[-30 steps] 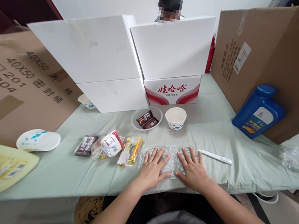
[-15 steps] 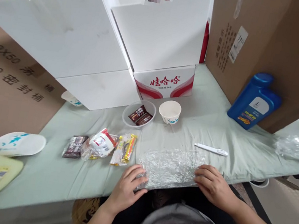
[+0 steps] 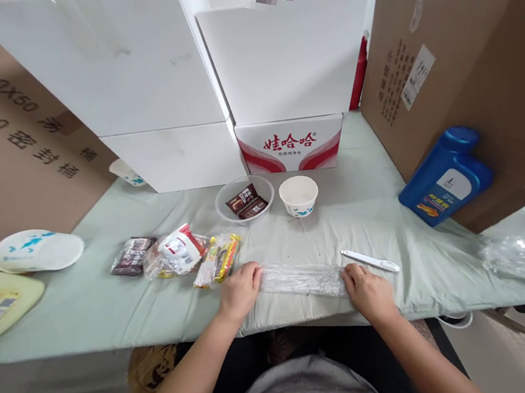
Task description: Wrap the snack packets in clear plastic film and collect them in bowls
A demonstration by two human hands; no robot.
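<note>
A sheet of clear, crinkled bubble wrap (image 3: 303,278) lies folded into a narrow strip near the table's front edge. My left hand (image 3: 240,291) is closed on its left end, fingers curled. At the right end, my right hand (image 3: 367,293) grips the wrap between thumb and fingers. Just beyond my right hand is a white utility knife (image 3: 369,261). Beside my left hand lie small yellow snack packets (image 3: 218,260), with a red and white packet (image 3: 180,250) and a dark brown packet (image 3: 133,255) further left.
A clear bowl (image 3: 222,211) holding brown sachets and a paper bowl (image 3: 298,196) stand behind the wrap. White boxes (image 3: 301,61) rise at the back. A blue bottle (image 3: 446,178) leans by a large carton (image 3: 497,75). A person's head shows behind the boxes.
The bubble wrap's near part has been folded away from me, turning the wide sheet into a narrow strip. Both hands moved forward with it, and the left fingers curled in.
</note>
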